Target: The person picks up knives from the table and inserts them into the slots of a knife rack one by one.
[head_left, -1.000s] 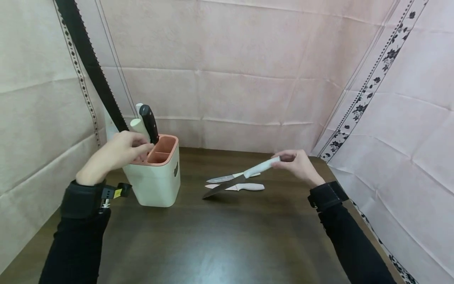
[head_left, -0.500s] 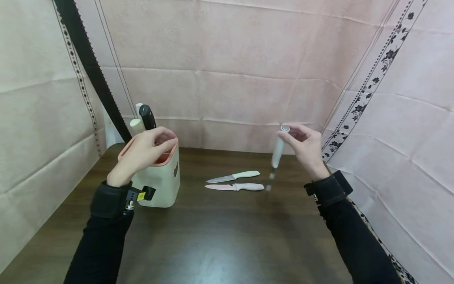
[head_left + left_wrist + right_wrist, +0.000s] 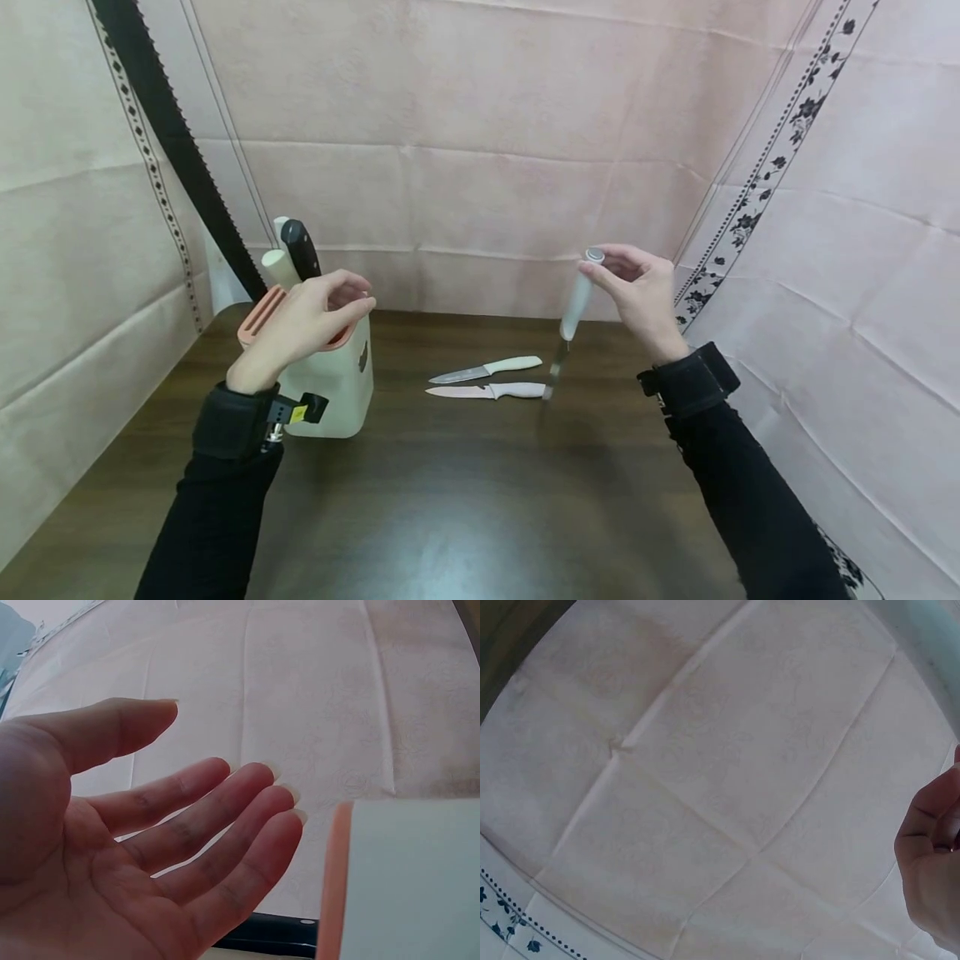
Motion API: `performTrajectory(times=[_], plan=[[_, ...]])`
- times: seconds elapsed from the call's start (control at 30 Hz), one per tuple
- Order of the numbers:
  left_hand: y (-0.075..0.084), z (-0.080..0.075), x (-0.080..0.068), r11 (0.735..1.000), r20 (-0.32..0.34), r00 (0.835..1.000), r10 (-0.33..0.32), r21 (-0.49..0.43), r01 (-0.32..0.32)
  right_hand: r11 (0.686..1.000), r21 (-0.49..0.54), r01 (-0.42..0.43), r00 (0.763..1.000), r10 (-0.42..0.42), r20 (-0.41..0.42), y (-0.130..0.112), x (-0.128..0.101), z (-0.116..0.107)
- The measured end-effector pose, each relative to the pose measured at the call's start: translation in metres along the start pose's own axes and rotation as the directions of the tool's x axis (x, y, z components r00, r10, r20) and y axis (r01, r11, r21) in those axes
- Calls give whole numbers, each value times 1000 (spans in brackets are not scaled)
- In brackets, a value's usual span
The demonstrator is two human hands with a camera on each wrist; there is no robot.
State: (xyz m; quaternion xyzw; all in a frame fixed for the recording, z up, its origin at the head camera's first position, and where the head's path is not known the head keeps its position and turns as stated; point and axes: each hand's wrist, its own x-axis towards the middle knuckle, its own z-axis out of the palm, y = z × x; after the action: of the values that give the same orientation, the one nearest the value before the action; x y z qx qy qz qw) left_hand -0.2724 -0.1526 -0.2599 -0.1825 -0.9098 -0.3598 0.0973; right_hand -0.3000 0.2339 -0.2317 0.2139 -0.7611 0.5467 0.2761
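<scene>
- Across the lower part of the head view lay a brown wooden table [image 3: 465,475], its grain faint, a pale sheen of light on its near part.
- Behind it hung a creased pinkish cloth [image 3: 495,183]; a left cloth [image 3: 67,267] and a right cloth [image 3: 855,283] closed in the sides, the right one bordered with dark flowers.
- A black strip [image 3: 176,142] with a toothed edge slanted down the back left corner.
- On the table's left stood a cream holder [image 3: 333,408] with a pink top; a black handle [image 3: 302,250] and pale handles [image 3: 279,268] rose from it.
- Above its rim, the left hand [image 3: 303,321] was loosely spread, fingers slightly bent, thumb apart, with hold of nothing.
- At the right, the right hand [image 3: 637,292] pinched the handle end of a knife [image 3: 576,307] between thumb and fingers; it hung blade down, slightly tilted, above the table.
- Mid-table, two knives lay near each other, the farther knife [image 3: 513,364] and the nearer knife [image 3: 519,390], blades pointing left; whether the hanging blade touched the nearer handle could not be told.
</scene>
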Motion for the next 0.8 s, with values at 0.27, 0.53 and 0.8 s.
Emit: performTrajectory(times=[0.27,0.53,0.8], plan=[[0,1,1,1000,6,1000,4,10,-4,999,15,-36,997,35,64,-9,5,12],[-1,6,3,1000,24,1000,5,4,-5,997,-52,-61,991,67,120,6,15,20],[2,10,9,1000,53,998,-26,-4,26,992,-125,-33,984,55,171,4,21,27]])
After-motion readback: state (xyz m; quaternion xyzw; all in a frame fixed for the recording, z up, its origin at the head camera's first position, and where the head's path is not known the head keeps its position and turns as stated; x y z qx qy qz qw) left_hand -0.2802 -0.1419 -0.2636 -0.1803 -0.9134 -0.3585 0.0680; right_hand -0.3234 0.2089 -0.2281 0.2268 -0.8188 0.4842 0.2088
